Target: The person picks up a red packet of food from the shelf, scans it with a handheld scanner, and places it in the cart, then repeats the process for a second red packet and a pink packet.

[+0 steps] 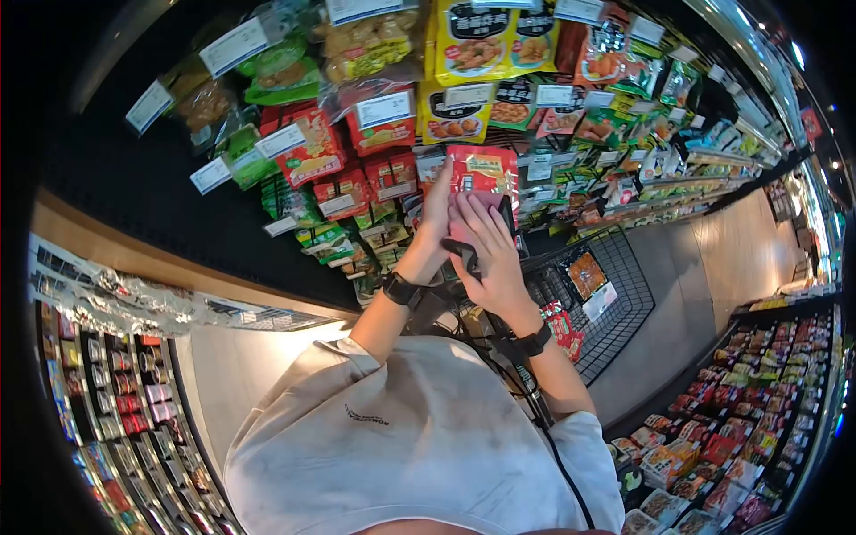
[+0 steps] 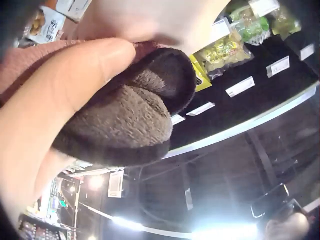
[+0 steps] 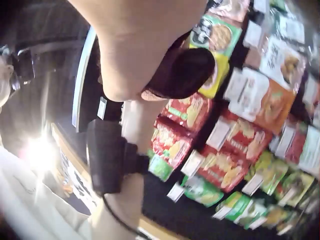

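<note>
Between my hands is a pink cloth item with black edging and a fuzzy grey lining; its kind does not show. My left hand holds it from the left side, the thumb laid over the pink cloth. Across its face lies my right hand, fingers straight and slightly spread. In the right wrist view a dark edge of the item sticks out beside the palm. Just beyond the fingertips is a red food packet, its lower part covered by the hands.
A shelf of hanging food packets with price tags rises right in front. To the right stands a black wire cart holding a few packages. A chilled display is at the lower right, another shelf at the lower left.
</note>
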`<state>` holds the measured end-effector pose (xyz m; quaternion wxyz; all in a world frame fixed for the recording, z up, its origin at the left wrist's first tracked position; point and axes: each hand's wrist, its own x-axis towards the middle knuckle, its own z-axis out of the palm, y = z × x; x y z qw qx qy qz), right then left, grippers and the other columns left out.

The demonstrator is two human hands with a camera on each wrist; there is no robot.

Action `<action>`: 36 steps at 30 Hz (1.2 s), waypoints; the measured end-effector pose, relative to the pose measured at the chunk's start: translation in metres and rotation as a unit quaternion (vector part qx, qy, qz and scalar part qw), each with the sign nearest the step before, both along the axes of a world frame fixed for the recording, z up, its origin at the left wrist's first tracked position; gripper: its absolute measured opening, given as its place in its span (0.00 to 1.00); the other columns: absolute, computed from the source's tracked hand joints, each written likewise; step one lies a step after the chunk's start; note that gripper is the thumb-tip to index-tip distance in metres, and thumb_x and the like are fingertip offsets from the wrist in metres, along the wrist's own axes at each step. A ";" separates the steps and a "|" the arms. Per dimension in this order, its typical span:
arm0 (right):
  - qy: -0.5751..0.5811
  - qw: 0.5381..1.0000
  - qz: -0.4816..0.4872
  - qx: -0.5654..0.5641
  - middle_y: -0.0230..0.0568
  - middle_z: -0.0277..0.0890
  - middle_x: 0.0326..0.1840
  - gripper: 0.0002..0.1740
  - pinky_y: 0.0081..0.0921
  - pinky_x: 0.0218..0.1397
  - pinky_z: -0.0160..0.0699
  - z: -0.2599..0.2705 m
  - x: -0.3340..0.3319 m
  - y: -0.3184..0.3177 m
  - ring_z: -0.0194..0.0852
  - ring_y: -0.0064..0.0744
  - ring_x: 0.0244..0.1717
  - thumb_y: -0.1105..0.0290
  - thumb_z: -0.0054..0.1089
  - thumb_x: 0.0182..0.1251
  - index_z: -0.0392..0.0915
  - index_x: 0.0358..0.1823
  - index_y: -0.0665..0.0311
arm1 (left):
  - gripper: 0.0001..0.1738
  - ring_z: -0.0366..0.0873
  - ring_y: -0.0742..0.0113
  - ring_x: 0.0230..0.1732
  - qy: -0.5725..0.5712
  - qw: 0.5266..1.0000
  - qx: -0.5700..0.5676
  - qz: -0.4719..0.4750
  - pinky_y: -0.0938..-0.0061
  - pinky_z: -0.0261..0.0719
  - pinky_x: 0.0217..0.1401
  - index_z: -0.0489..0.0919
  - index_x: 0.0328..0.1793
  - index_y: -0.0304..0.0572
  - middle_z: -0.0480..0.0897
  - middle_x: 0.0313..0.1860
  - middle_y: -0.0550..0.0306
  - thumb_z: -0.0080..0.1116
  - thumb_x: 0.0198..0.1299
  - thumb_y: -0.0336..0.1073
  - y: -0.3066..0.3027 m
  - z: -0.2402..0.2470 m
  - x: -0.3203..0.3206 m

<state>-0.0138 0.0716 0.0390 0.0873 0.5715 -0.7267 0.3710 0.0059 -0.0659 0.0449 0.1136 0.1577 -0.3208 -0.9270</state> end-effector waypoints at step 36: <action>-0.290 0.887 -0.195 -0.302 0.63 0.35 0.85 0.41 0.38 0.84 0.30 0.013 0.021 0.063 0.25 0.52 0.86 0.59 0.51 0.77 0.45 0.79 0.78 | 0.36 0.70 0.60 0.71 0.142 0.981 -0.083 -0.102 0.64 0.63 0.77 0.67 0.75 0.37 0.73 0.71 0.52 0.39 0.77 0.60 0.114 0.020 -0.009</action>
